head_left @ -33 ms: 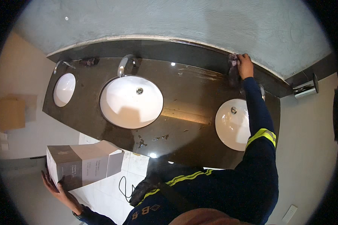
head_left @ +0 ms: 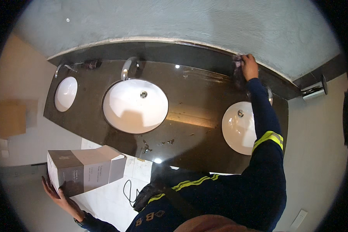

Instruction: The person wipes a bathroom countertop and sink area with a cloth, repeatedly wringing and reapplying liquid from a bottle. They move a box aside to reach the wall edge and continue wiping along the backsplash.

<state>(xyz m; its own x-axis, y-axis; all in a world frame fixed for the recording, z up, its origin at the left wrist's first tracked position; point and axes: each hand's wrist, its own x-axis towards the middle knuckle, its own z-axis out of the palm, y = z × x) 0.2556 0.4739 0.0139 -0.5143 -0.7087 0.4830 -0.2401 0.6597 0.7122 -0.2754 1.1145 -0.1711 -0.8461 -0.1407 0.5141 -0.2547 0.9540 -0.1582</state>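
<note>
At the lower left, my left hand [head_left: 62,199] supports a grey and white cardboard box [head_left: 89,172] at its left end, thumb on the near side; part of the grip is hidden behind the box. My outstretched right hand [head_left: 250,69] is closed on a dark, crumpled cloth [head_left: 237,66], which rests against the dark backsplash [head_left: 205,60] at the far right. Below that arm lies the right white basin [head_left: 237,127], partly covered by my sleeve. The brown stone countertop [head_left: 193,104] carries wet streaks and small puddles.
A larger white basin [head_left: 135,110] with a chrome faucet [head_left: 128,69] sits left of centre, and a smaller-looking basin [head_left: 66,94] farther left. A dark item [head_left: 92,64] lies near the left faucet. A chrome wall fixture [head_left: 314,92] projects at right. A cable [head_left: 128,192] hangs over the white tiled floor.
My right hand and the cloth have shifted slightly left along the backsplash. The box in my left hand has barely moved.
</note>
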